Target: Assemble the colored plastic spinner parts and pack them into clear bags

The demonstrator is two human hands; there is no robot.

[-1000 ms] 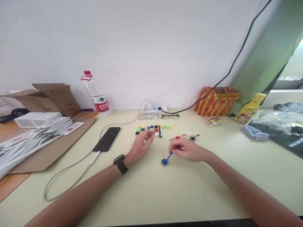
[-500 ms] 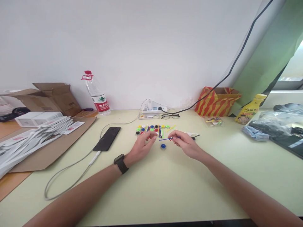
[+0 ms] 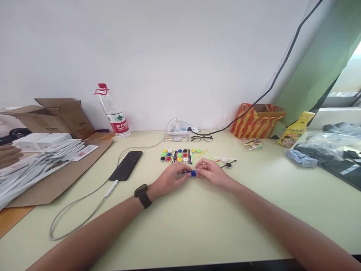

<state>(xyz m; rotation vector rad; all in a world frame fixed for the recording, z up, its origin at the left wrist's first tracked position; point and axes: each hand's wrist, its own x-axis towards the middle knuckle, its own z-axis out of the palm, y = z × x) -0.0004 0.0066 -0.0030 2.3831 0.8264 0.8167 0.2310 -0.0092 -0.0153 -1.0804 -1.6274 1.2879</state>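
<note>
A thin blue plastic stick (image 3: pixel 185 172) lies across the top of a small round blue piece with a clear base (image 3: pixel 193 174), between my hands. My right hand (image 3: pixel 212 173) pinches the stick's right end with thumb and index finger. My left hand (image 3: pixel 172 178), wearing a black watch, has its thumb and fingers closed in at the left side of the round piece. Just beyond are rows of similar coloured round pieces (image 3: pixel 179 159) and several coloured sticks (image 3: pixel 189 156). To the right lies a black stick with a round black piece (image 3: pixel 228 165).
A phone (image 3: pixel 126 166) on a charging cable lies at left. Behind stand a water bottle (image 3: pixel 118 122), a power strip (image 3: pixel 180 129), glasses (image 3: pixel 201 138), a striped bag (image 3: pixel 254 122) and a yellow bottle (image 3: pixel 295 131). Another person's hand (image 3: pixel 9 155) is at the left edge.
My right hand has brought the blue stick left and down onto the round blue piece. My left hand has come in beside that piece and its fingers have closed in.
</note>
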